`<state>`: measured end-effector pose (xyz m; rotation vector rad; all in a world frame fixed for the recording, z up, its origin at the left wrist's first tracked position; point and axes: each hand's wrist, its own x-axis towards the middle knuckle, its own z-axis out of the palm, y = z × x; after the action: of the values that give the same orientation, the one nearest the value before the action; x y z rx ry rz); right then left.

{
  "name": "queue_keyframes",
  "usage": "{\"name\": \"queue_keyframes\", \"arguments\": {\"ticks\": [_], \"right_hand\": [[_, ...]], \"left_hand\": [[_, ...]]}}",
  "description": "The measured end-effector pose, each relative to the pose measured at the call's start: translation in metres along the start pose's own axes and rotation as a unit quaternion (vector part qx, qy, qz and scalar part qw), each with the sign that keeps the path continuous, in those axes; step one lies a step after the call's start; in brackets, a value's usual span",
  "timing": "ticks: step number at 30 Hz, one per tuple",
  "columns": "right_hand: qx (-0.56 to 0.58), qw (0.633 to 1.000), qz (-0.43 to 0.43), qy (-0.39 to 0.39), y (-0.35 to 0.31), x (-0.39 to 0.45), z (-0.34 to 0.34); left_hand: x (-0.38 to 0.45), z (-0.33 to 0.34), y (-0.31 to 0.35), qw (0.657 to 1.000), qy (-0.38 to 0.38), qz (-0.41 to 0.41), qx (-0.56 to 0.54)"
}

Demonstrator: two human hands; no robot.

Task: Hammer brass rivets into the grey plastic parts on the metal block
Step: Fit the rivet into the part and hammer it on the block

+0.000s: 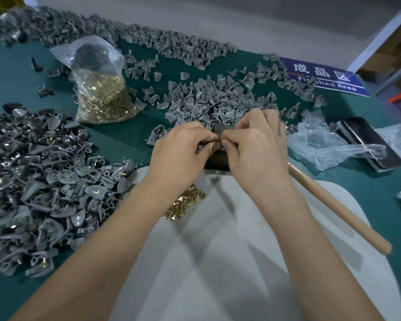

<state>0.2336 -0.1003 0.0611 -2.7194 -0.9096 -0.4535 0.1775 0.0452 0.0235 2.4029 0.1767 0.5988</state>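
A green surface [14,72] fills the view, with a pale grey mat [218,262] laid over its near middle. A great heap of grey plastic parts with brass showing in them [33,181] lies at the left, and a looser spread of plain grey plastic parts [208,100] runs across the far side and middle. A clear bag of brass rivets [102,98] stands upright left of centre. A blue sign [322,76] lies flat at the far right, crumpled clear plastic [329,144] and a dark shiny object [366,140] beside it. A wooden handle [338,209] slants across the right of the mat; its head is hidden behind the right wrist.

The left hand [178,149] and right hand [255,144] meet over the dark metal block [220,132], fingertips touching. Both hands have fingers curled in a pinch on something small between them, over the block; it is too covered to tell whether it is a part or a rivet. Most of the block is hidden under the hands.

A small loose pile of brass rivets [185,205] sits on the mat, just under the left forearm.
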Motion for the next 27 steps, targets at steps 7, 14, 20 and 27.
{"name": "queue_keyframes", "arguments": {"ticks": [7,14,20,27], "right_hand": [[0.086,0.996,0.023,0.002,0.010,-0.001,0.003],[0.105,0.993,0.035,0.052,0.014,-0.010,0.014],[0.128,0.981,0.137,0.043,0.057,-0.007,-0.004],[0.149,0.973,0.159,-0.071,0.081,-0.027,-0.015]], "left_hand": [[0.000,0.000,0.001,1.000,0.000,0.004,-0.020],[-0.001,-0.003,0.002,1.000,-0.009,0.007,0.004],[-0.003,0.000,0.004,1.000,-0.013,0.004,0.005],[-0.004,0.002,0.007,1.000,-0.004,-0.002,0.018]]}}
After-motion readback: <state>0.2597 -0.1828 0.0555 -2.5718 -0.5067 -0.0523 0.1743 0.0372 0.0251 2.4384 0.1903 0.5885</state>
